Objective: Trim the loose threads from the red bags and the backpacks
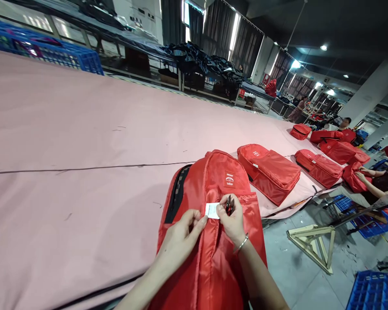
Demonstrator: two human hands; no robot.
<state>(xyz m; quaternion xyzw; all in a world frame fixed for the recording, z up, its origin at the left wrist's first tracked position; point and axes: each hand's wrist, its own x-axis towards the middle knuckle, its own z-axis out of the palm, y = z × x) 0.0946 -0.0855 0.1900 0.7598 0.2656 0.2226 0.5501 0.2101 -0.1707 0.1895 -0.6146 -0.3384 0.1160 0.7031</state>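
A red backpack lies on the pink-covered table in front of me, its front opened so the lining and a sewn logo patch show. Between my two hands a small white label sticks out from the bag's inner seam. The thumb and fingers of my left hand are pinched together at the label's left edge. My right hand pinches the label's right edge, and a pair of dark thread snips is tucked in the same hand.
More red backpacks lie along the table's right side. At the far right, a co-worker's hands touch one. Blue crates and a metal stand foot are on the floor. Another blue crate stands beyond the table.
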